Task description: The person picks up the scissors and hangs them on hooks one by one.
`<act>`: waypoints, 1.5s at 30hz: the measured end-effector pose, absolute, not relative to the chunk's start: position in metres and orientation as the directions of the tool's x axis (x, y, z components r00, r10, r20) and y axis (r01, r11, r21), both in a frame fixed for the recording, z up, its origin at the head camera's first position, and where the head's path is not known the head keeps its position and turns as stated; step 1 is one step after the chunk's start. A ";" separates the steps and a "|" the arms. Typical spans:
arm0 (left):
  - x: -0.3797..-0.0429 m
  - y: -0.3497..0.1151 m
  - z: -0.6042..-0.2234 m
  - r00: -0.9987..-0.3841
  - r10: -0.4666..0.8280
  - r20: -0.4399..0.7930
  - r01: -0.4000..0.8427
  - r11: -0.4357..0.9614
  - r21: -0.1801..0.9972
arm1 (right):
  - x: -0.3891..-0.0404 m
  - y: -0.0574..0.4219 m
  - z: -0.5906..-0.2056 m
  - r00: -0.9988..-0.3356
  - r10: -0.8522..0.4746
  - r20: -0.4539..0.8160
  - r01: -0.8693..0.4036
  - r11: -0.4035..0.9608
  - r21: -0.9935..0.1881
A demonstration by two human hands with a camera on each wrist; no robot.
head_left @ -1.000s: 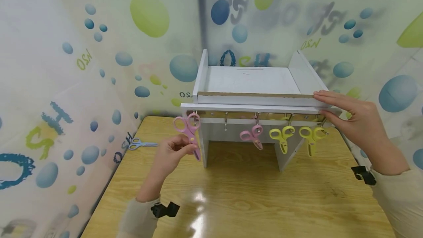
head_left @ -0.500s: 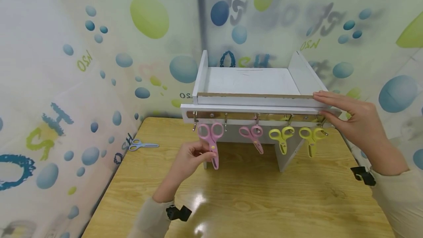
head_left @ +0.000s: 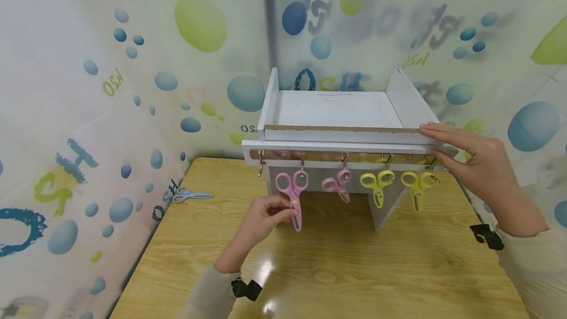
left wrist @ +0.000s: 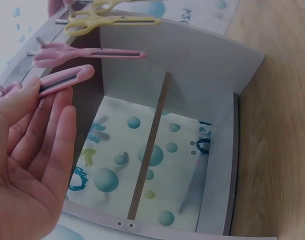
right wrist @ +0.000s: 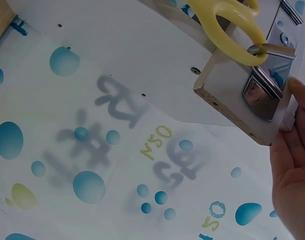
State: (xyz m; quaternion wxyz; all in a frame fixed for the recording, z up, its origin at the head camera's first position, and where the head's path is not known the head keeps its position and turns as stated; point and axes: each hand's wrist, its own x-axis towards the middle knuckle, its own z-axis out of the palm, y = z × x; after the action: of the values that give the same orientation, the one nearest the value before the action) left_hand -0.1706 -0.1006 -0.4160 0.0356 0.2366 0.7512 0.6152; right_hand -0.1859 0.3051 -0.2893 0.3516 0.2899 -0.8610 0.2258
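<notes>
My left hand [head_left: 267, 215] pinches pink scissors [head_left: 296, 201] by their blades between thumb and fingers, handles up. Their right finger loop is at the tip of the second hook [head_left: 303, 161]; whether it is hung on it I cannot tell. In the left wrist view the blade end [left wrist: 67, 80] sticks out past the fingertips. My right hand [head_left: 478, 161] holds the right end of the white shelf [head_left: 341, 135], fingers on the top edge and thumb at the hook rail. Another pair of pink scissors [head_left: 338, 183] and two yellow pairs, a middle one [head_left: 378, 186] and a right one [head_left: 418, 188], hang from hooks.
The leftmost hook [head_left: 261, 164] carries nothing. Blue scissors [head_left: 192, 195] lie on the wooden table [head_left: 336, 270] at the left, near the wall. Patterned sheeting [head_left: 199, 63] closes off the back and sides close behind the shelf.
My left hand has moved the pink scissors right and slightly down, from the leftmost hook to the second hook. My right hand has stayed in place on the shelf.
</notes>
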 end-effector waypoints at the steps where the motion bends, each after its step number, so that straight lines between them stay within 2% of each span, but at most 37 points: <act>1: -0.171 -0.100 -0.416 -0.887 0.399 0.233 0.309 0.138 0.941 | -0.186 0.305 -0.289 -0.581 -0.338 0.740 -0.660 0.728 -0.186; 10: -0.170 -0.102 -0.421 -0.891 0.412 0.192 0.286 0.181 0.941 | -0.187 0.306 -0.293 -0.574 -0.332 0.749 -0.655 0.735 -0.175; 27: -0.177 -0.130 -0.454 -0.906 0.384 0.178 0.235 0.106 0.966 | -0.187 0.306 -0.292 -0.575 -0.325 0.751 -0.659 0.728 -0.190; 40: -0.185 -0.180 -0.472 -0.979 0.189 0.082 0.116 0.178 0.977 | -0.185 0.303 -0.290 -0.584 -0.328 0.742 -0.664 0.719 -0.205; 45: -0.188 -0.203 -0.479 -0.996 0.090 0.020 0.032 0.131 0.991 | -0.184 0.304 -0.289 -0.595 -0.335 0.731 -0.662 0.720 -0.209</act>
State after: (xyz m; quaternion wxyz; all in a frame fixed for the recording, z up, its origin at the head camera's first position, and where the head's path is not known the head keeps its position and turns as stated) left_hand -0.1881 -0.2028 -0.4791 0.0224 0.0406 0.7516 0.6580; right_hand -0.1839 0.3038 -0.2891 0.3445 0.2896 -0.8609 0.2374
